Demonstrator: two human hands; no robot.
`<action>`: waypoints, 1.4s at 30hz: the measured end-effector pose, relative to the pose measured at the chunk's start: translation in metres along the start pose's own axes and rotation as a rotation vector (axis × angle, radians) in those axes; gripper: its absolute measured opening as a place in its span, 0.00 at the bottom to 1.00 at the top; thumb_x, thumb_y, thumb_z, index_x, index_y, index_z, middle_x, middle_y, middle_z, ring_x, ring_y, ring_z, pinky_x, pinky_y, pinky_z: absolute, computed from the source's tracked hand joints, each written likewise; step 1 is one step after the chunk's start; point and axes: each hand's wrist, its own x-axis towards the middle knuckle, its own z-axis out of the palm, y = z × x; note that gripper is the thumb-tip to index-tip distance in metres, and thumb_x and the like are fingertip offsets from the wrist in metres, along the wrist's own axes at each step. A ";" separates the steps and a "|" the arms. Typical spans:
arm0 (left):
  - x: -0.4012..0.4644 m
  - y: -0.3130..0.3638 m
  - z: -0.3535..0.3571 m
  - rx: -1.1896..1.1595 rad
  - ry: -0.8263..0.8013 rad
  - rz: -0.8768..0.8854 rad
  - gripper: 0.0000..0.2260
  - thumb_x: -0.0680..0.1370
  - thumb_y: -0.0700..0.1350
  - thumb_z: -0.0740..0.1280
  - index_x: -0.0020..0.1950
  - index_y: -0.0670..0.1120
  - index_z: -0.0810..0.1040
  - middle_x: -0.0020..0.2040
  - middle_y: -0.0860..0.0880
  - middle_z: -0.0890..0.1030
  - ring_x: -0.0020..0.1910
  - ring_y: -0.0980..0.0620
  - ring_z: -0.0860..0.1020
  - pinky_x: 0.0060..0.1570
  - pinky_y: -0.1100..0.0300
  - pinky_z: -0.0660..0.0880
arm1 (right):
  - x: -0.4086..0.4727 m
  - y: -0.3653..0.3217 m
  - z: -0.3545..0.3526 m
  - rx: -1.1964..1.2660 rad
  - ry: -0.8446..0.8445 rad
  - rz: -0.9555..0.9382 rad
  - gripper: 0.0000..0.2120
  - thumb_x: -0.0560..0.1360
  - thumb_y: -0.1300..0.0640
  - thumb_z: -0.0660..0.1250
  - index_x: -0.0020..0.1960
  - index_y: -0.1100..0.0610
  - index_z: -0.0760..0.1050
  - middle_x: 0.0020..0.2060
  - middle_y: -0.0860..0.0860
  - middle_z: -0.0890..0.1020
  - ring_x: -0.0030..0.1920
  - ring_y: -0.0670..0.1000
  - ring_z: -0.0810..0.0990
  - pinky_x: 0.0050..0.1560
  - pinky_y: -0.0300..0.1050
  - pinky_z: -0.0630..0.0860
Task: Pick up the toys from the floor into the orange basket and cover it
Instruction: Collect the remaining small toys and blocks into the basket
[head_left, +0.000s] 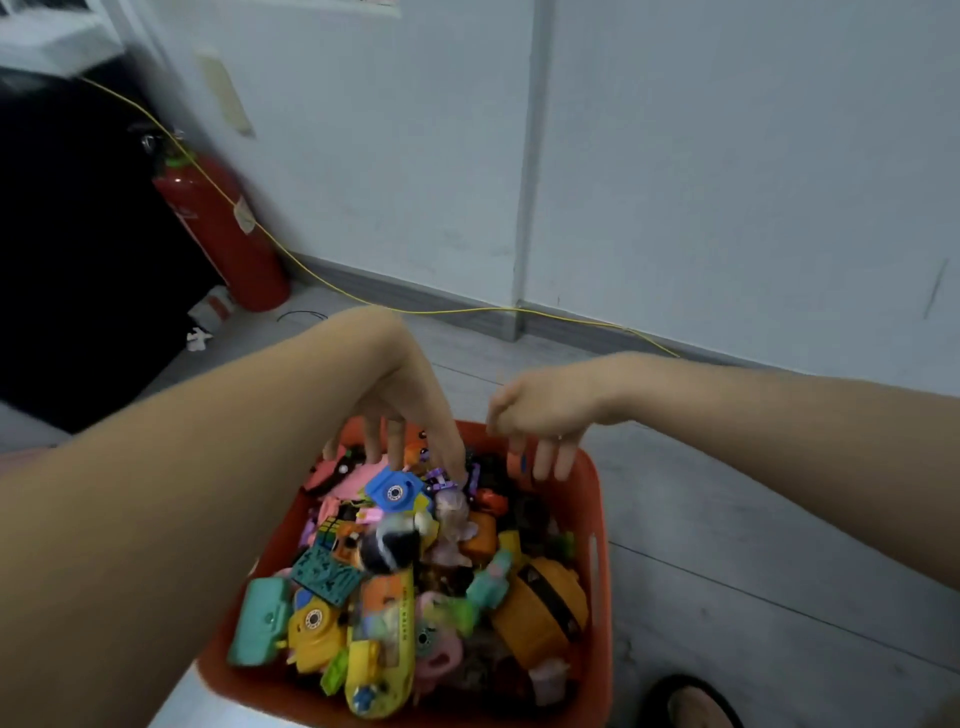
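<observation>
The orange basket (597, 525) stands on the floor below me, heaped with several small toys: a blue toy camera (393, 490), a yellow toy camera (314, 623), a teal case (260, 626) and an orange round toy (543, 605). My left hand (410, 421) reaches down over the far side of the heap, fingers straight, fingertips touching the toys near the blue camera. My right hand (540, 415) hovers over the basket's far rim, fingers hanging loosely down; it is blurred and holds nothing that I can make out. No lid is in view.
A red fire extinguisher (223, 228) stands by the wall at the left, with a yellow cable (467, 310) running along the skirting. A foot in a dark sandal (693, 701) is at the bottom right. Grey floor (753, 545) lies right of the basket.
</observation>
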 end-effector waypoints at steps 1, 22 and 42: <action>0.001 0.001 -0.004 0.022 0.030 0.000 0.25 0.70 0.60 0.74 0.65 0.56 0.76 0.65 0.46 0.75 0.67 0.45 0.72 0.61 0.39 0.71 | 0.004 0.000 -0.009 0.026 0.057 -0.020 0.11 0.82 0.58 0.56 0.62 0.60 0.70 0.52 0.60 0.79 0.43 0.63 0.85 0.41 0.55 0.84; 0.215 0.033 -0.113 -0.183 0.277 0.124 0.15 0.80 0.50 0.62 0.64 0.47 0.75 0.54 0.50 0.82 0.52 0.52 0.82 0.51 0.52 0.80 | 0.231 0.086 -0.009 0.090 -0.149 -0.078 0.19 0.78 0.68 0.60 0.62 0.54 0.79 0.48 0.49 0.80 0.43 0.50 0.80 0.40 0.41 0.78; 0.281 0.022 -0.102 -0.233 0.111 0.072 0.15 0.79 0.53 0.62 0.62 0.48 0.75 0.52 0.50 0.83 0.50 0.54 0.82 0.51 0.52 0.79 | 0.270 0.077 0.034 -0.005 -0.378 -0.253 0.14 0.77 0.63 0.59 0.60 0.59 0.78 0.56 0.54 0.82 0.51 0.52 0.82 0.58 0.48 0.78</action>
